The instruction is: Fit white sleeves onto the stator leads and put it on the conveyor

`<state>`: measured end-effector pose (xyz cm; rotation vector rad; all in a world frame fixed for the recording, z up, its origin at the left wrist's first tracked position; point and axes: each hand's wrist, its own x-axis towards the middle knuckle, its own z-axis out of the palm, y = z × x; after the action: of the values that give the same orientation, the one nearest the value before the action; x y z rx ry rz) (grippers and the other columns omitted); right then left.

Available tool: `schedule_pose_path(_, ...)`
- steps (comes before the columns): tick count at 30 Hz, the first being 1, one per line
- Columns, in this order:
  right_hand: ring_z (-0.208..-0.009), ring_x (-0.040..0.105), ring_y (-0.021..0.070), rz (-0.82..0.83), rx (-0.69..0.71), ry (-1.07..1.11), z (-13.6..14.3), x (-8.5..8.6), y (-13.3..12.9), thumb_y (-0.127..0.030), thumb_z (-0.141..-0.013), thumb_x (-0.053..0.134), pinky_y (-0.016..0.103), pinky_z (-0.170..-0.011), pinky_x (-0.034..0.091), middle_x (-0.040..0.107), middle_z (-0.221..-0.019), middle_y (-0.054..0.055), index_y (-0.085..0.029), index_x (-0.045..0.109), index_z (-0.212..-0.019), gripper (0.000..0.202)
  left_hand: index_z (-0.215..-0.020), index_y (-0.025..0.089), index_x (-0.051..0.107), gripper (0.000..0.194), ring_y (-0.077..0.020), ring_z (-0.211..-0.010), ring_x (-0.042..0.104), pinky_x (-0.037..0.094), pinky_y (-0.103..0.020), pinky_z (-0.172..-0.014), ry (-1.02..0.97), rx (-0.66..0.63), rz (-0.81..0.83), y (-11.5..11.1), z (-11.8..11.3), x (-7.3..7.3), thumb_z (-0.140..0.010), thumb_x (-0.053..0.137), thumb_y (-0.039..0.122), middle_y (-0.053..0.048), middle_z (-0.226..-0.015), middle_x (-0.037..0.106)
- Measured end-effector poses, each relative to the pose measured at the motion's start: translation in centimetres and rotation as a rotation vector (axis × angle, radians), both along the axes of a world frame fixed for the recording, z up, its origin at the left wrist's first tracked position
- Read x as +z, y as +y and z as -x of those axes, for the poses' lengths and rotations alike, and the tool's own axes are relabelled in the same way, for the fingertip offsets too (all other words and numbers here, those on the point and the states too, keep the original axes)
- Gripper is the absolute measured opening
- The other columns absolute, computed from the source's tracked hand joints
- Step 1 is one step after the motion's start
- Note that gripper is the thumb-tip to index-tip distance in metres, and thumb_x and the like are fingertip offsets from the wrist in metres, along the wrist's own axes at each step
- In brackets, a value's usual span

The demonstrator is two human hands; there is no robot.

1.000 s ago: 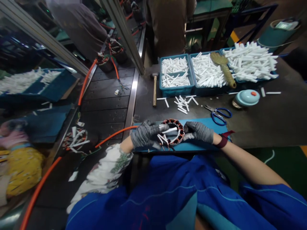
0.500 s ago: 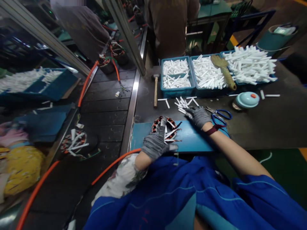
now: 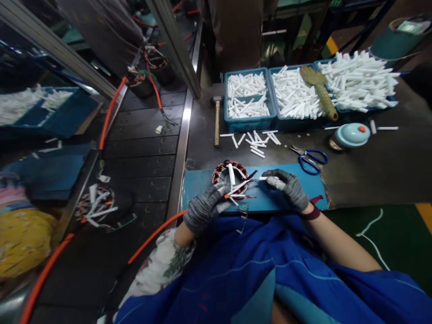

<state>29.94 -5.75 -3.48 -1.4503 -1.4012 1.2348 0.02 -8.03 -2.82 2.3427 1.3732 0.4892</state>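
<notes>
A round motor stator point(image 3: 225, 170) with copper windings and white sleeved leads lies on a blue mat point(image 3: 199, 186) at the bench's near edge. My left hand point(image 3: 204, 208), in a grey glove, pinches the stator's leads at its near side. My right hand point(image 3: 286, 187), also gloved, holds a short white tube point(image 3: 264, 178) just right of the stator, its tip pointing at the leads. Several loose white tubes point(image 3: 257, 142) lie on the bench beyond the mat.
Three blue bins of white tubes point(image 3: 248, 101) line the back, a brush point(image 3: 320, 90) across them. A hammer point(image 3: 216, 121), blue scissors point(image 3: 310, 158) and a teal lidded pot point(image 3: 351, 135) lie nearby. A conveyor point(image 3: 141, 148) with another stator point(image 3: 96, 208) runs left. A person point(image 3: 236, 31) stands behind.
My right hand came back from the loose tubes to the stator with a tube in it. My left hand shifted onto the stator's leads.
</notes>
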Motion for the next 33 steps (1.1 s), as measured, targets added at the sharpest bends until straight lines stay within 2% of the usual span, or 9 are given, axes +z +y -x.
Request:
schedule_pose_path(3, -0.076, 0.071, 0.0209, 0.065, 0.064, 0.076, 0.1, -0.8, 0.2, -0.049, -0.082, 0.069, 0.035, -0.073, 0.057, 0.078, -0.087, 0.005, -0.019, 0.077, -0.103, 0.037, -0.133, 0.023, 0.064, 0.042, -0.0240, -0.125, 0.064, 0.056, -0.037, -0.104, -0.031, -0.019, -0.020, 0.2, 0.3, -0.3, -0.094, 0.063, 0.038, -0.009, -0.138, 0.065)
schedule_pose_path(8, -0.104, 0.072, 0.0275, 0.023, 0.129, 0.088, 0.0, -0.9, 1.0, -0.048, -0.080, 0.075, 0.041, -0.093, 0.057, 0.079, -0.111, 0.005, -0.026, 0.078, -0.109, 0.037, -0.135, 0.025, 0.062, 0.044, -0.0247, -0.122, 0.066, 0.059, -0.036, -0.098, 0.021, -0.055, -0.018, 0.4, 0.4, -0.3, -0.094, 0.063, 0.038, -0.008, -0.138, 0.065)
schedule_pose_path(11, -0.100, 0.074, 0.0277, -0.003, 0.235, 0.041, 0.2, 0.1, 1.8, -0.050, -0.083, 0.071, 0.041, -0.089, 0.059, 0.079, -0.108, 0.005, -0.026, 0.078, -0.112, 0.038, -0.134, 0.025, 0.064, 0.043, -0.0244, -0.118, 0.068, 0.061, -0.033, -0.092, 0.082, -0.067, -0.017, 0.8, 0.4, -0.3, -0.093, 0.064, 0.040, -0.008, -0.136, 0.067)
schedule_pose_path(15, -0.100, 0.074, 0.0263, -0.166, 0.276, -0.140, 1.3, 2.1, 2.6, -0.049, -0.091, 0.063, 0.038, -0.091, 0.058, 0.079, -0.109, 0.007, -0.023, 0.077, -0.112, 0.036, -0.132, 0.025, 0.066, 0.043, -0.0241, -0.120, 0.067, 0.059, -0.032, -0.097, 0.137, -0.092, 0.004, 1.2, 0.5, -0.4, -0.093, 0.064, 0.042, -0.007, -0.135, 0.067)
schedule_pose_path(17, -0.098, 0.074, 0.0249, -0.189, 0.301, -0.175, 2.0, 2.7, 2.8, -0.047, -0.090, 0.064, 0.036, -0.088, 0.058, 0.079, -0.107, 0.007, -0.022, 0.076, -0.110, 0.034, -0.134, 0.027, 0.065, 0.043, -0.0243, -0.121, 0.066, 0.059, -0.032, -0.097, 0.183, -0.091, 0.038, 1.4, 0.4, -0.3, -0.093, 0.065, 0.040, -0.007, -0.137, 0.066)
schedule_pose_path(22, -0.078, 0.073, 0.0206, -0.079, 0.235, -0.134, 2.4, 1.9, 2.1, -0.051, -0.083, 0.073, 0.030, -0.070, 0.056, 0.080, -0.086, 0.004, -0.020, 0.076, -0.092, 0.032, -0.138, 0.032, 0.062, 0.048, -0.0267, -0.110, 0.072, 0.062, -0.032, -0.083, 0.394, 0.000, 0.120, 1.9, -1.1, 1.0, -0.092, 0.066, 0.044, -0.009, -0.137, 0.066)
schedule_pose_path(26, -0.071, 0.071, 0.0190, -0.075, 0.210, -0.180, 1.6, 0.8, 1.1, -0.055, -0.084, 0.070, 0.029, -0.065, 0.053, 0.078, -0.079, 0.003, -0.021, 0.075, -0.084, 0.035, -0.141, 0.032, 0.059, 0.049, -0.0260, -0.110, 0.072, 0.060, -0.033, -0.086, 0.406, -0.010, 0.128, 2.7, -2.2, 2.4, -0.094, 0.062, 0.046, -0.009, -0.135, 0.067)
schedule_pose_path(30, -0.076, 0.072, 0.0215, -0.198, 0.190, -0.407, 1.5, 1.0, 0.8, -0.053, -0.091, 0.062, 0.031, -0.069, 0.053, 0.078, -0.081, 0.006, -0.022, 0.076, -0.087, 0.034, -0.136, 0.030, 0.063, 0.046, -0.0248, -0.117, 0.069, 0.057, -0.033, -0.097, 0.322, -0.049, 0.121, 3.0, -1.8, 2.6, -0.094, 0.063, 0.046, -0.005, -0.132, 0.069)
schedule_pose_path(33, -0.084, 0.073, 0.0246, -0.283, 0.299, -0.451, 0.8, 1.7, 0.9, -0.054, -0.092, 0.060, 0.035, -0.078, 0.054, 0.079, -0.091, 0.008, -0.023, 0.077, -0.095, 0.036, -0.133, 0.027, 0.067, 0.041, -0.0231, -0.118, 0.068, 0.055, -0.032, -0.101, 0.255, -0.063, 0.111, 2.8, -1.1, 2.3, -0.095, 0.061, 0.043, -0.004, -0.129, 0.071)
